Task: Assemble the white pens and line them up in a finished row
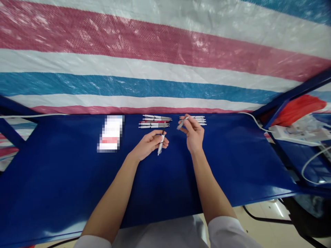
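My left hand (pixel 151 143) is closed on a white pen body (pixel 160 144), held steeply tilted, with a dark refill (pixel 163 129) sticking up from its upper end. To the right and a little higher, my right hand (pixel 195 134) pinches a small grey pen barrel piece (pixel 182 123) between thumb and fingers. The two pen parts are apart. Behind my left hand lies a row of white, grey and red pens (pixel 155 118). Another group of white pens (pixel 201 120) lies behind my right hand, partly hidden by it.
A blurred-out white rectangle (pixel 111 134) lies on the blue tabletop (pixel 165 186) at left. Striped plastic sheeting (pixel 155 41) hangs behind. At right are a white power strip (pixel 297 134), a red bag (pixel 302 108), cables and a blue frame post (pixel 292 93).
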Motion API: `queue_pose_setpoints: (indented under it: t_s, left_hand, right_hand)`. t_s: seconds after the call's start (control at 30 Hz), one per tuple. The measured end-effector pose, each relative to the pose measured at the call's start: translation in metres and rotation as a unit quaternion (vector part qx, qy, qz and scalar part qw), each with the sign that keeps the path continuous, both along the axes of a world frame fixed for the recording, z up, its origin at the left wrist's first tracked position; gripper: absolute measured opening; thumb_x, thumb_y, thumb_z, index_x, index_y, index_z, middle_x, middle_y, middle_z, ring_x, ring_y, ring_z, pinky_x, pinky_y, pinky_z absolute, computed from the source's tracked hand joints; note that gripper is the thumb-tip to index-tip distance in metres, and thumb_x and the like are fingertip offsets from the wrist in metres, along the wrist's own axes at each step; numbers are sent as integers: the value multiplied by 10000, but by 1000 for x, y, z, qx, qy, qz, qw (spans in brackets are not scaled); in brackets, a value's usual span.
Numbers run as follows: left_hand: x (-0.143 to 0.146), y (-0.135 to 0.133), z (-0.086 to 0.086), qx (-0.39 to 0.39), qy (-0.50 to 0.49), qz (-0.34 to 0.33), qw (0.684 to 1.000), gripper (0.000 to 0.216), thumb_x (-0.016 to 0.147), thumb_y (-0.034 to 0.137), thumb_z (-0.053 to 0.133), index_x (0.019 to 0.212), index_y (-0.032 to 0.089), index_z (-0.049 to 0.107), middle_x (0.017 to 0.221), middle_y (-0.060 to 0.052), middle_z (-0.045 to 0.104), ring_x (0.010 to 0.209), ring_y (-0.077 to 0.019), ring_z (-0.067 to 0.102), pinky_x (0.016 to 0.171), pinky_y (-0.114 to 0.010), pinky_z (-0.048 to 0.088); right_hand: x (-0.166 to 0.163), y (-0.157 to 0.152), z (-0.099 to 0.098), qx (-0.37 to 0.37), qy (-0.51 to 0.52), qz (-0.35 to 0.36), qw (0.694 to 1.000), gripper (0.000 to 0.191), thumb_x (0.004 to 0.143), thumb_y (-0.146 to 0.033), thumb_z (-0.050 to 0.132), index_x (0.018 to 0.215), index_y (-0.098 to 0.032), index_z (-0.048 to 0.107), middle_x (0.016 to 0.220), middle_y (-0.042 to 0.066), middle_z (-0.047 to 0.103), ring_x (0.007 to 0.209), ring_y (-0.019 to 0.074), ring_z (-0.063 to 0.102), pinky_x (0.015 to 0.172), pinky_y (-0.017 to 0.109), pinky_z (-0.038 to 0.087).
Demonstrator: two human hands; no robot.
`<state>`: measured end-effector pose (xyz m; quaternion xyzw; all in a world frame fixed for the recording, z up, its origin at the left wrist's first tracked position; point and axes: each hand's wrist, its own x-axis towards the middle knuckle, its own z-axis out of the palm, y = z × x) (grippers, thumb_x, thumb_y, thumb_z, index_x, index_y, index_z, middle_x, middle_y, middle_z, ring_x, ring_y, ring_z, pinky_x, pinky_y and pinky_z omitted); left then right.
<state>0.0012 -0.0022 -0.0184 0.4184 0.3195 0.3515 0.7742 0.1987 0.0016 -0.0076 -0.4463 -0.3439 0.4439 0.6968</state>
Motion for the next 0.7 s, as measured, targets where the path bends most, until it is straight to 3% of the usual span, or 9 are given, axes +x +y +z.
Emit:
queue_pose_setpoints:
  t_s: [0.07, 0.13, 0.2, 0.27, 0.33, 0.4, 0.5, 0.7]
  left_hand:
    - [-3, 2, -1, -3, -3, 18, 1000, 346, 848, 342, 733, 1129, 170, 630, 892, -63, 728, 838, -197, 703, 854, -386, 534]
    - [-5, 5, -2, -4, -1, 31, 1000, 355, 833, 334, 748, 1131, 172, 645, 901, -58, 725, 856, -198, 701, 874, -387, 530]
    - [-9, 7, -3, -4, 3, 32, 999, 357, 824, 320, 756, 1135, 175, 659, 910, -57, 724, 867, -198, 699, 890, -389, 526]
    - [-12, 9, -3, -5, 4, 31, 1000, 351, 823, 305, 758, 1137, 177, 669, 910, -56, 724, 870, -196, 696, 898, -389, 525]
    - [-15, 11, -4, -10, 3, 36, 999, 342, 825, 294, 755, 1138, 181, 674, 906, -54, 723, 873, -194, 693, 897, -386, 529]
    - [-18, 13, -5, -12, 0, 48, 999, 333, 829, 285, 751, 1139, 184, 678, 909, -54, 720, 887, -194, 690, 899, -383, 533]
    - [-20, 14, -6, -12, -5, 63, 998, 317, 836, 276, 742, 1136, 189, 683, 912, -53, 719, 888, -191, 688, 900, -384, 538]
    - [-20, 16, -4, -25, -12, 76, 997, 300, 824, 258, 753, 1110, 187, 697, 896, -50, 724, 855, -179, 689, 875, -364, 548]
  right_hand:
    - [3, -2, -2, -11, -127, 49, 991, 283, 788, -365, 735, 1049, -257, 739, 981, 13, 776, 829, 171, 723, 714, 312, 599]
    - [6, -2, -4, 0, -285, 96, 954, 272, 837, -374, 687, 1083, -270, 737, 1032, 19, 773, 856, 181, 723, 738, 315, 585]
    - [6, -3, -4, 29, -454, 121, 882, 253, 894, -362, 621, 1108, -284, 731, 1094, 20, 761, 911, 188, 720, 777, 310, 563]
    - [3, -2, -3, 57, -595, 128, 792, 248, 936, -336, 564, 1115, -284, 729, 1123, 17, 755, 958, 191, 713, 774, 294, 539]
    - [-2, 0, -2, 76, -685, 132, 712, 256, 959, -311, 526, 1117, -281, 726, 1119, 9, 759, 964, 189, 708, 717, 274, 515]
    - [-7, 3, 0, 93, -737, 137, 655, 262, 969, -285, 506, 1116, -276, 722, 1112, 0, 763, 952, 181, 703, 657, 261, 486]
    - [-12, 6, 0, 122, -767, 127, 617, 270, 978, -247, 483, 1089, -258, 729, 1110, -8, 764, 949, 172, 700, 652, 260, 471]
    - [-9, 9, -9, 168, -773, 97, 604, 271, 956, -156, 501, 1106, -220, 717, 1104, 3, 766, 971, 159, 695, 687, 260, 478]
